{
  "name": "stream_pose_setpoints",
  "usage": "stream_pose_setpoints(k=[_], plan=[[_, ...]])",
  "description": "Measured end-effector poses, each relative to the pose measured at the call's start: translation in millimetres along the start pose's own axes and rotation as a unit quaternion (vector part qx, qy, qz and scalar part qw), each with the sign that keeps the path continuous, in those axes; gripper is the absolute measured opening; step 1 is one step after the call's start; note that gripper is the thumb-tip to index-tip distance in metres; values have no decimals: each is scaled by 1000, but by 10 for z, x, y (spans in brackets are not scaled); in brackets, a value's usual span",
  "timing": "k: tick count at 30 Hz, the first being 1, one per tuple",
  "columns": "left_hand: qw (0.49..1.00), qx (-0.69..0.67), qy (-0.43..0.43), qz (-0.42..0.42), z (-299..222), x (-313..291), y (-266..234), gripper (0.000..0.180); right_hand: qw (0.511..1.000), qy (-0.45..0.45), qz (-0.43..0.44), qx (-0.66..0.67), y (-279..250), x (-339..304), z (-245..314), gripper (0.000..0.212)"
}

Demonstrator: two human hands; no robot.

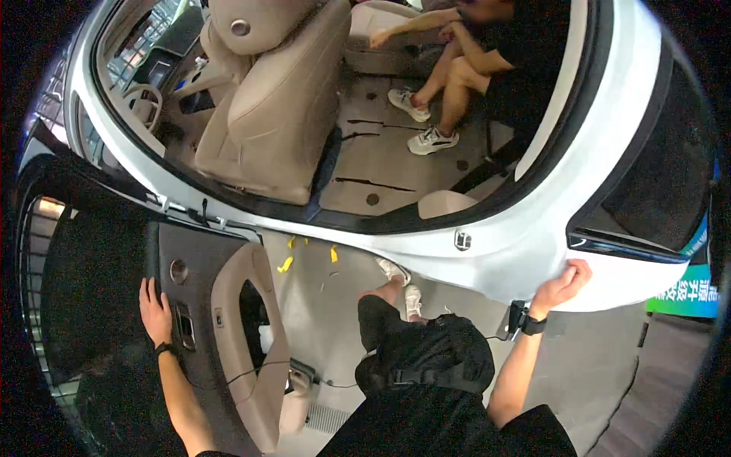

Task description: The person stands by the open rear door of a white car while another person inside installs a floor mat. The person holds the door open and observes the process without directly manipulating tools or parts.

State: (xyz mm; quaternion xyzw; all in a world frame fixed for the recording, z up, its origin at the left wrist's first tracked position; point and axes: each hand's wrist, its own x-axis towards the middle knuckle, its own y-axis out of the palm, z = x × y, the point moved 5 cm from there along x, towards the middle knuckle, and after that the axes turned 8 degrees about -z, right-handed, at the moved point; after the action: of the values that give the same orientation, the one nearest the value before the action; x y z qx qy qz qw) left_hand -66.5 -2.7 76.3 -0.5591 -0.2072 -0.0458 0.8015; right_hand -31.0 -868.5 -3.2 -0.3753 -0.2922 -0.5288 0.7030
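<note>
My left hand lies on the dark upper trim of an opened car door, its fingers stretched out beside the inner door handle. Against the white rear body panel rests my right hand, fingers loosely curled in, with nothing visible in them. Each wrist wears a black band. A small dark device sits by the right wrist, with a thin cable running from it. Between my hands, the car's doorway frames a beige front seat and a bare grey cabin floor.
Inside the cabin, a person in dark clothes sits at the right, feet on the floor. A steering wheel shows at the far left. Yellow strips lie on the ground by the door. A brown mat is at the right.
</note>
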Motion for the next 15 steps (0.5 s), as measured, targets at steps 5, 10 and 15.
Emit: stream_pose_setpoints(k=[5,10,15], plan=[[1000,13,6,11,-25,36,42,44,1000,23,0,19,-21,13,50,23],[999,27,-8,22,-19,23,30,45,1000,25,3,15,-17,1,66,22],[1000,26,-2,16,20,11,40,45,1000,19,10,7,-17,12,92,19]])
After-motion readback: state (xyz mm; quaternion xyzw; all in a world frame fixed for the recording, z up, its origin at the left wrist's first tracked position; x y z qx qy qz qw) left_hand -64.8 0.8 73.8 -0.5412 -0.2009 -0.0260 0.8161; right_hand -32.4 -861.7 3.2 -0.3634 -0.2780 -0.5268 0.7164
